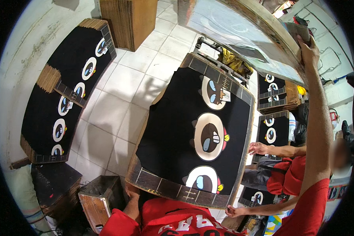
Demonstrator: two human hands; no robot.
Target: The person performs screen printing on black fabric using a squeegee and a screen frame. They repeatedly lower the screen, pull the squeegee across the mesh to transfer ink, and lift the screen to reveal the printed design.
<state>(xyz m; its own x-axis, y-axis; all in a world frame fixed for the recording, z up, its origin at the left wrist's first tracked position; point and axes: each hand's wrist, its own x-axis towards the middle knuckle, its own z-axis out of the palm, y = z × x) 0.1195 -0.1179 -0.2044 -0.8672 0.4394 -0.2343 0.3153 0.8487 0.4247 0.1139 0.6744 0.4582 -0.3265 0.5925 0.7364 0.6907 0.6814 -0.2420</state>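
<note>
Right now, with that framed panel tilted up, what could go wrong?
1. The right hand grips the edge of the framed panel; a slip could drop it toward the board.
2. A co-worker's hand is at the board's right edge and might get pinched.
3. The black fabric has an uneven left edge close to the board's rim; a brush there could shift it.
</note>
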